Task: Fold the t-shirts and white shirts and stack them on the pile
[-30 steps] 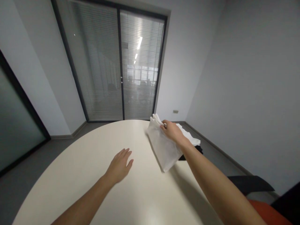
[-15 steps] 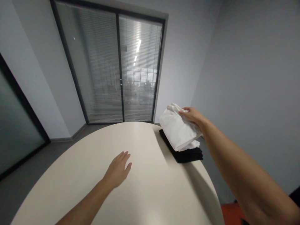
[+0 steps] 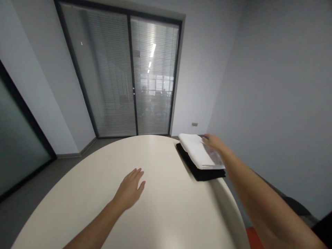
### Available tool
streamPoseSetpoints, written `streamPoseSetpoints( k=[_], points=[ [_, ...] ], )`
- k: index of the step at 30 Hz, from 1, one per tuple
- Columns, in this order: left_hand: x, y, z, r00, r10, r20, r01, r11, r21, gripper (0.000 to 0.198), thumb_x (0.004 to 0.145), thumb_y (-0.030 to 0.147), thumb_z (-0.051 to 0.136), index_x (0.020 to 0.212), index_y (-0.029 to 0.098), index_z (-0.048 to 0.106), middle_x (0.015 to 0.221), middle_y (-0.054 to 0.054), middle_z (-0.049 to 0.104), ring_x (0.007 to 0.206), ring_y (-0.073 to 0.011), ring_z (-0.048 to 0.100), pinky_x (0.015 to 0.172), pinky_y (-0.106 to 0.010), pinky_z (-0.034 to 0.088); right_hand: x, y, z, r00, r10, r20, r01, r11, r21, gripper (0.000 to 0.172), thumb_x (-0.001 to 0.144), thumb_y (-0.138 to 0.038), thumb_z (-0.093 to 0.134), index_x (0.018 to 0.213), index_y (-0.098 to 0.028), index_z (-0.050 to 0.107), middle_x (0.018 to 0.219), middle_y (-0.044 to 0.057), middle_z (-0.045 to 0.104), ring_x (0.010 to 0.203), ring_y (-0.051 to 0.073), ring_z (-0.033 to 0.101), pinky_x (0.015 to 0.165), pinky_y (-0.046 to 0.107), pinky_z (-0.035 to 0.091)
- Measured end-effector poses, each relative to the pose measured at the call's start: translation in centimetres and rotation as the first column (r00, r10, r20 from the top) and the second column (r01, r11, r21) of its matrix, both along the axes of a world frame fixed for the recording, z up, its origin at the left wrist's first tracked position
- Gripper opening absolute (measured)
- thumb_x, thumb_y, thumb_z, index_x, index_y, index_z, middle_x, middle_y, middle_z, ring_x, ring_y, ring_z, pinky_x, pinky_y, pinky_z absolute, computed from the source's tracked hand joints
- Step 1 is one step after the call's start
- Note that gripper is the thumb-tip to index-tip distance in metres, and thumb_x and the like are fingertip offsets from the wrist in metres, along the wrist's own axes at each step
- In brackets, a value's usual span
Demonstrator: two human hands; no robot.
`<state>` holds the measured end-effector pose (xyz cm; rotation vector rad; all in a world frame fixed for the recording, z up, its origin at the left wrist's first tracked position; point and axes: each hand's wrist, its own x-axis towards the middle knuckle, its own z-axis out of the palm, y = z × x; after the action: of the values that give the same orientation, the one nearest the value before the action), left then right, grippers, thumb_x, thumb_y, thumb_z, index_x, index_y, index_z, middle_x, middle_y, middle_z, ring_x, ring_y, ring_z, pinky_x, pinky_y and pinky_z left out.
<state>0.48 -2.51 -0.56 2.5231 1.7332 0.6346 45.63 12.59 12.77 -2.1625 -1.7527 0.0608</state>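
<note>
My left hand [image 3: 131, 188] lies palm down on the pale round table [image 3: 155, 221], fingers stretched out and thumb apart, holding nothing. At the right side of the table, a folded white cloth [image 3: 198, 154] rests on top of folded black cloth [image 3: 192, 168]. My right hand [image 3: 214, 143] is at the far right part of the white cloth, its fingers bent against the fabric. The cloth beneath that hand is blurred, and part of the grip is hidden.
Behind the table is a dark-framed glass partition [image 3: 111, 76] with blinds. A grey wall [image 3: 280, 86] stands at the right. Something red [image 3: 254, 238] shows below the table's right edge, and a dark chair-like shape [image 3: 298, 206] is farther right.
My right hand has lowered the white cloth onto the black one, where it now lies flatter and squarer. A wall socket behind has come into sight. My left hand has stayed in place.
</note>
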Motion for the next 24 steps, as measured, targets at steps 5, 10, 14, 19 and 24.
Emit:
streamPoseSetpoints(
  k=[5,10,14,19,24],
  points=[
    [-0.1,0.0,0.1,1.0,-0.006,0.0,0.006,1.0,0.014,0.048,0.098,0.04,0.041,0.135,0.016,0.059,0.148,-0.011,0.054,0.14,-0.0276,0.046,0.118,-0.046,0.037,-4.4,-0.5,-1.2,0.998,0.044,0.05,-0.039,0.995,-0.093,0.07,0.093,-0.073,0.032,0.15,-0.035,0.043,0.162,0.009,0.032,0.148,0.043,0.022,0.112,0.074,0.01],
    [-0.1,0.0,0.1,0.999,-0.004,-0.039,0.004,1.0,0.001,0.05,0.099,0.04,0.039,0.136,0.013,0.059,0.149,-0.012,0.053,0.14,-0.0282,0.045,0.119,-0.046,0.036,-5.7,-1.7,-3.6,0.995,0.104,-0.009,-0.104,0.977,-0.188,0.08,0.092,-0.077,0.026,0.156,-0.03,0.033,0.164,0.015,0.024,0.145,0.043,0.029,0.111,0.072,0.019],
    [0.0,-0.1,0.2,0.999,0.005,-0.036,-0.005,1.0,0.008,0.048,0.098,0.038,0.042,0.134,0.013,0.061,0.148,-0.012,0.053,0.14,-0.0283,0.046,0.119,-0.045,0.036,-6.4,-1.9,-2.0,0.991,0.091,0.102,-0.067,0.974,-0.218,0.073,0.093,-0.073,0.036,0.152,-0.03,0.041,0.162,0.013,0.029,0.144,0.044,0.029,0.109,0.074,0.018],
    [-0.4,-0.1,0.9,1.0,0.007,-0.011,-0.007,1.0,-0.01,0.045,0.097,0.039,0.045,0.13,0.015,0.065,0.145,-0.012,0.057,0.137,-0.0284,0.049,0.116,-0.045,0.039,-11.7,-3.1,0.9,0.968,0.176,0.18,-0.199,0.973,0.117,0.042,0.096,-0.039,0.049,0.129,-0.016,0.063,0.139,0.015,0.058,0.127,0.031,0.053,0.108,0.044,0.038],
    [-0.9,0.4,1.4,1.0,0.002,0.021,-0.001,1.0,-0.015,0.04,0.099,0.036,0.042,0.123,0.02,0.069,0.136,-0.008,0.064,0.128,-0.0245,0.056,0.111,-0.042,0.043,-18.9,-6.7,-2.8,0.92,0.388,0.052,-0.388,0.89,0.237,0.041,0.1,-0.039,0.04,0.124,-0.016,0.064,0.129,0.013,0.065,0.12,0.024,0.058,0.106,0.034,0.039]
  ],
)
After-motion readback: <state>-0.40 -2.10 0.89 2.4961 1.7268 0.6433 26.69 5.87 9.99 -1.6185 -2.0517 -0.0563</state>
